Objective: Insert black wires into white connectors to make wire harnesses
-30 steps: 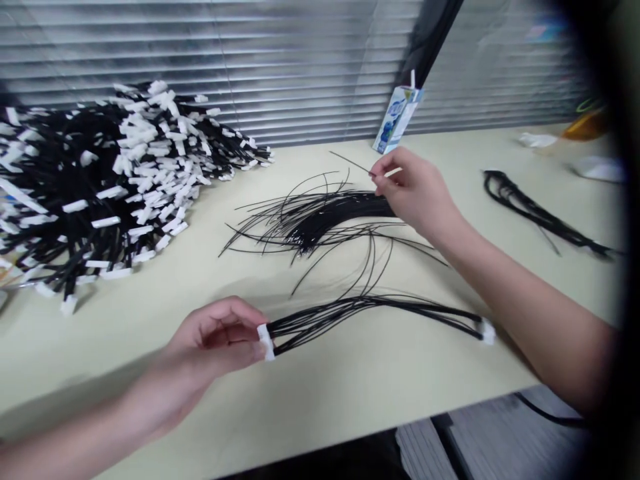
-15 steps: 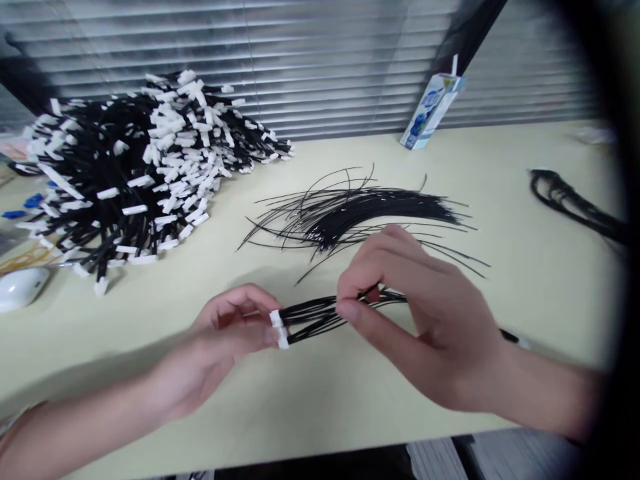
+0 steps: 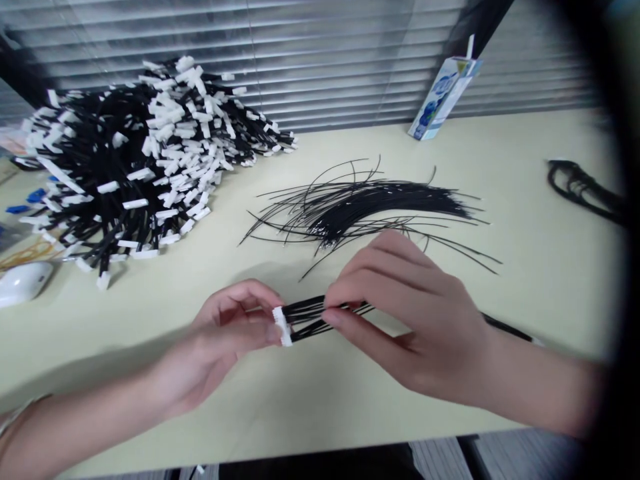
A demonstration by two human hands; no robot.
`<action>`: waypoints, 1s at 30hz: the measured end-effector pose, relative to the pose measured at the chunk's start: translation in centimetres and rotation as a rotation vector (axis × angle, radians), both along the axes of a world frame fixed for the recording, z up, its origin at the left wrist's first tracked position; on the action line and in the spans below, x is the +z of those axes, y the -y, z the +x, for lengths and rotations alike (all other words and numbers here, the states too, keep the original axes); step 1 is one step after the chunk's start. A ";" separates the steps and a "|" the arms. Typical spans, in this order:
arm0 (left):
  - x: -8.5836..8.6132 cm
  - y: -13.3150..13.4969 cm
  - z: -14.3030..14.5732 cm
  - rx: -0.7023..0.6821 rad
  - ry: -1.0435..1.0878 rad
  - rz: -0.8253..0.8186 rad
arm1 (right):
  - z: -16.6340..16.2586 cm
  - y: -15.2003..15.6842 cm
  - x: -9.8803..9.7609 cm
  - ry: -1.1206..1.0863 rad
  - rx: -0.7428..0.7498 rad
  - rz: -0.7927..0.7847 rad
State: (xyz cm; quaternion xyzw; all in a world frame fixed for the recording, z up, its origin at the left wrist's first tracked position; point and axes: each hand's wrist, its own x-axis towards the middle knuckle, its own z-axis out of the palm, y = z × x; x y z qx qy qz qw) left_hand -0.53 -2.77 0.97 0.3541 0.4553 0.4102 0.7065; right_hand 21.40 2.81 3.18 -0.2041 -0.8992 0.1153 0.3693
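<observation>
Between thumb and fingers, my left hand (image 3: 227,340) grips a white connector (image 3: 283,326). Several black wires (image 3: 307,310) run out of the connector to the right, toward my other hand. With thumb and forefinger pinched together, my right hand (image 3: 400,307) holds one or more of these wires close to the connector; its fingers hide the exact grip. The wires pass beneath my right hand and come out past the wrist, ending at a small white piece. Behind my hands lies a loose bundle of thin black wires (image 3: 390,200).
A large heap of black wire harnesses with white connectors (image 3: 185,140) fills the back left. A white mouse (image 3: 25,283) lies at the left edge. A drink carton with a straw (image 3: 445,97) stands by the blinds (image 3: 325,60). A coiled black cable (image 3: 585,190) lies at right.
My right hand has moved left along the wires, closer to the connector. The connector has turned slightly in my left hand. The camera view has shifted a little.
</observation>
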 end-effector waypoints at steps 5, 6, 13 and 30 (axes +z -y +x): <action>0.0 0.1 0.1 -0.012 -0.037 0.016 | -0.2 0.7 -1.0 0.113 0.027 0.114; 0.0 0.1 0.1 -0.013 -0.044 0.011 | -0.2 0.8 -1.2 0.123 0.034 0.121; 0.0 0.1 0.0 -0.035 -0.045 0.008 | -0.4 1.0 -1.1 0.119 0.073 0.059; -0.1 0.1 -0.1 -0.044 -0.036 0.031 | -0.5 1.2 -0.9 0.100 0.033 0.059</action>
